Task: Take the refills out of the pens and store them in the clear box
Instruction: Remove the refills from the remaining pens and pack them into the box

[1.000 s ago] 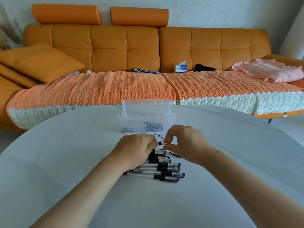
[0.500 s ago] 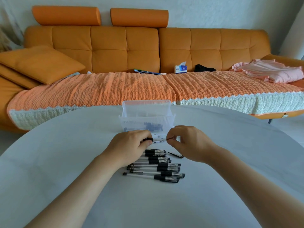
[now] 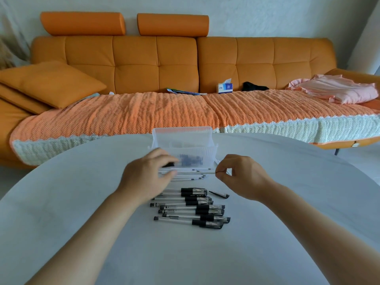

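The right hand (image 3: 240,176) pinches the end of a thin refill (image 3: 211,172) in a narrow grip. The blurred left hand (image 3: 148,177) holds a pen (image 3: 169,164) just before the clear box (image 3: 185,140). Other pens (image 3: 191,210) lie on the worktop (image 3: 82,202) nearer the person.

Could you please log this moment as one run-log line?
left hand: grips pen; right hand: pinches refill; clear box: behind hands, lid up; capped pens: near row
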A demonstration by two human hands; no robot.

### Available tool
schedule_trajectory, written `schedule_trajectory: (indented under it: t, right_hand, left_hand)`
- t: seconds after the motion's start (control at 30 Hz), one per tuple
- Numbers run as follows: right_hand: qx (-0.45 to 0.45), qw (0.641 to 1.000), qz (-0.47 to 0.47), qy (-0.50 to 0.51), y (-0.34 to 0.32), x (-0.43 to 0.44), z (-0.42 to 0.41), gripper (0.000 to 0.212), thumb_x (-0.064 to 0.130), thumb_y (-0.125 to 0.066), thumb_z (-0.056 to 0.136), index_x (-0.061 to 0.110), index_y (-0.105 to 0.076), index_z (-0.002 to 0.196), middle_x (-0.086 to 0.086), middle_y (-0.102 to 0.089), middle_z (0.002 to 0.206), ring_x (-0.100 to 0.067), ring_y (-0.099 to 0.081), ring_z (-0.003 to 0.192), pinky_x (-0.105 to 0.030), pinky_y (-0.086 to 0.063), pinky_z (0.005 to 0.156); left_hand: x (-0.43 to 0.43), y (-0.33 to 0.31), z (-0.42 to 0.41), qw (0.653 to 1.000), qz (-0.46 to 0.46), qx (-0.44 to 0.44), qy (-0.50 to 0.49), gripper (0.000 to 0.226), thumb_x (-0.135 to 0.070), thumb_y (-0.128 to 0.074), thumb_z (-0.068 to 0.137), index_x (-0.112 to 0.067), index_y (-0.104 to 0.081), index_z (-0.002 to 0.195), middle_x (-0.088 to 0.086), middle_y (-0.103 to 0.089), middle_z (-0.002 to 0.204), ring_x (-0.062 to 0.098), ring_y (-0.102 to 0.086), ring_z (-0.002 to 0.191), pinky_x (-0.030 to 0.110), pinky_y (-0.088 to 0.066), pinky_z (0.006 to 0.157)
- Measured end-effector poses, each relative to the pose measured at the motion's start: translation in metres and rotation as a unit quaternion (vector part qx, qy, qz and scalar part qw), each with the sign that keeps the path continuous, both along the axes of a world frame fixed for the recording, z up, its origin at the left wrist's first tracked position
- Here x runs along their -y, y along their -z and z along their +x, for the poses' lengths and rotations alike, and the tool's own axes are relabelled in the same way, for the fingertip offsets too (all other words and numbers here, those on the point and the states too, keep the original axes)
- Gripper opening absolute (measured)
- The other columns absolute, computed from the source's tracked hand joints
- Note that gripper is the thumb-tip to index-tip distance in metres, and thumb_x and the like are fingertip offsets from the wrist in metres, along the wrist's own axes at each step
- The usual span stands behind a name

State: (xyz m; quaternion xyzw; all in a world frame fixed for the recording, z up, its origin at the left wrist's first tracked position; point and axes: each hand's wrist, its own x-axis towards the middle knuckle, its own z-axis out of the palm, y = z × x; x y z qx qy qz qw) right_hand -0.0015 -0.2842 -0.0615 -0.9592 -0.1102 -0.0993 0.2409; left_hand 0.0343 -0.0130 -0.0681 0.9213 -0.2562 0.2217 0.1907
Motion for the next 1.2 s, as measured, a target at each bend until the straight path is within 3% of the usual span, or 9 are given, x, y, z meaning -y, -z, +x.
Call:
schedule_trajectory:
  t: [0.1, 0.27, 0.33, 0.43, 0.67, 0.87, 0.97, 1.07, 1.2]
  right_hand:
    - [0.004, 1.000, 0.017, -0.015, -0.001, -0.004, -0.002, 0.016, 0.031, -0.062, 0.092, 0.040, -0.063, 0.080, 0.018, -0.064, 0.093, 0.012, -0.053, 0.074, -0.017, -0.036, 0.062]
    - [-0.013, 0.998, -0.057, 0.030, -0.005, 0.001, 0.000, 0.005, 0.042, -0.066, 0.090, 0.039, -0.071, 0.090, 0.022, -0.064, 0.092, 0.001, -0.054, 0.075, -0.018, -0.035, 0.060]
    - [-0.013, 0.993, -0.090, 0.077, -0.009, 0.008, 0.001, 0.008, 0.043, -0.067, 0.089, 0.039, -0.072, 0.094, 0.021, -0.063, 0.091, -0.003, -0.054, 0.083, -0.020, -0.036, 0.060]
    - [0.020, 0.992, -0.065, 0.107, -0.013, 0.016, 0.000, 0.010, 0.045, -0.066, 0.089, 0.039, -0.073, 0.094, 0.021, -0.065, 0.095, -0.005, -0.058, 0.087, -0.024, -0.042, 0.064]
    - [-0.043, 0.998, -0.038, 0.026, -0.014, 0.005, -0.014, 0.013, 0.050, -0.064, 0.089, 0.041, -0.072, 0.093, 0.024, -0.065, 0.094, 0.001, -0.055, 0.077, -0.023, -0.042, 0.067]
    - [-0.100, 0.993, -0.025, 0.061, -0.017, 0.024, -0.018, 0.012, 0.043, -0.065, 0.088, 0.034, -0.074, 0.089, 0.016, -0.069, 0.088, -0.008, -0.062, 0.085, -0.030, -0.054, 0.075]
    - [-0.115, 0.987, -0.039, 0.104, -0.018, 0.042, -0.017, 0.010, 0.037, -0.063, 0.087, 0.031, -0.071, 0.083, 0.015, -0.066, 0.084, -0.011, -0.061, 0.083, -0.029, -0.053, 0.069]
    - [-0.118, 0.976, -0.049, 0.175, -0.017, 0.066, -0.015, 0.012, 0.032, -0.060, 0.087, 0.027, -0.067, 0.079, 0.014, -0.063, 0.081, -0.012, -0.060, 0.079, -0.025, -0.044, 0.058]
    - [-0.128, 0.959, -0.024, 0.251, -0.004, 0.084, -0.008, 0.012, 0.031, -0.061, 0.086, 0.026, -0.064, 0.076, 0.009, -0.063, 0.083, -0.018, -0.062, 0.079, -0.024, -0.043, 0.059]
  left_hand:
    - [0.020, 0.007, -0.005, 0.998, 0.025, -0.021, 0.052, 0.019, -0.044, -0.064, 0.088, -0.040, -0.069, 0.106, -0.025, -0.062, 0.102, 0.003, -0.062, 0.081, 0.023, -0.046, 0.060]
    - [0.026, 0.013, 0.003, 0.998, 0.029, 0.014, 0.055, 0.011, -0.028, -0.068, 0.088, -0.031, -0.073, 0.097, -0.018, -0.066, 0.089, 0.010, -0.062, 0.070, 0.014, -0.030, 0.052]
    - [0.024, 0.013, 0.006, 0.997, 0.047, 0.036, 0.054, 0.011, -0.025, -0.072, 0.085, -0.031, -0.073, 0.094, -0.017, -0.067, 0.087, 0.011, -0.063, 0.067, 0.019, -0.034, 0.050]
    - [0.029, 0.013, 0.004, 0.994, 0.066, 0.061, 0.066, 0.013, -0.023, -0.079, 0.078, -0.030, -0.075, 0.089, -0.015, -0.066, 0.080, 0.013, -0.063, 0.063, 0.022, -0.041, 0.049]
    - [0.066, 0.011, -0.005, 0.986, 0.054, 0.093, 0.128, 0.014, -0.020, -0.081, 0.076, -0.025, -0.074, 0.087, -0.011, -0.064, 0.079, 0.016, -0.064, 0.072, 0.028, -0.047, 0.052]
    - [0.098, 0.014, -0.007, 0.990, 0.006, 0.061, 0.124, 0.009, -0.023, -0.072, 0.085, -0.026, -0.072, 0.093, -0.013, -0.063, 0.095, 0.014, -0.062, 0.079, 0.027, -0.047, 0.054]
    - [0.116, 0.015, -0.009, 0.991, -0.016, 0.062, 0.116, 0.014, -0.026, -0.066, 0.090, -0.026, -0.071, 0.103, -0.010, -0.058, 0.120, 0.010, -0.060, 0.076, 0.024, -0.044, 0.053]
    - [0.131, 0.015, -0.006, 0.992, -0.058, 0.037, 0.104, 0.017, -0.028, -0.058, 0.096, -0.025, -0.068, 0.109, -0.009, -0.056, 0.113, 0.008, -0.051, 0.068, 0.027, -0.045, 0.051]
    - [0.146, 0.025, 0.003, 0.993, -0.013, -0.045, 0.107, 0.022, -0.026, -0.053, 0.098, -0.022, -0.068, 0.114, -0.009, -0.058, 0.105, 0.013, -0.055, 0.098, 0.035, -0.051, 0.074]
